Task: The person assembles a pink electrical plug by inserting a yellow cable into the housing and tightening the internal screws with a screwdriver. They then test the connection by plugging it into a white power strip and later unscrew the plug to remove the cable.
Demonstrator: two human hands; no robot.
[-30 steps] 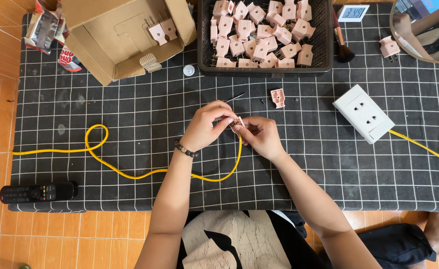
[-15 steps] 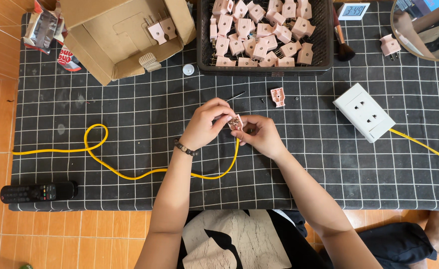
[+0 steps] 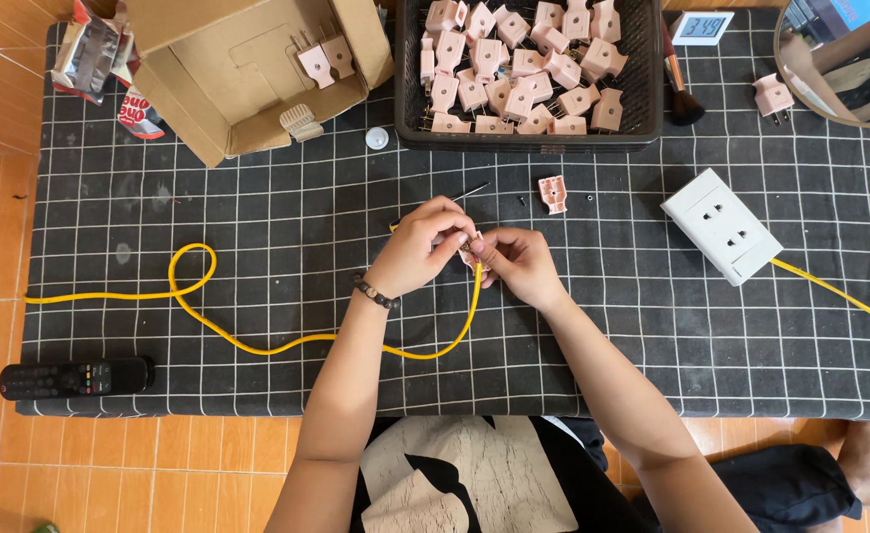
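Observation:
My left hand (image 3: 419, 245) and my right hand (image 3: 517, 263) meet at the middle of the black gridded mat (image 3: 287, 207). Between their fingertips they pinch a small pink plug half (image 3: 470, 248) at the end of a yellow cable (image 3: 257, 345). The cable drops from the plug, curves left, loops once and runs off the mat's left side. A second pink plug half (image 3: 553, 193) lies just beyond my hands, with a tiny screw (image 3: 523, 201) and a thin metal tool (image 3: 471, 191) near it. Most of the held plug is hidden by my fingers.
A black basket (image 3: 652, 89) holds several pink plugs at the back. An open cardboard box (image 3: 257, 69) stands at the back left. A white socket block (image 3: 721, 225) with a yellow lead lies to the right. A black remote (image 3: 75, 376) rests at the front left.
Both hands stay together at the mat's middle with only small finger movements on the plug. The cable and other objects have not moved.

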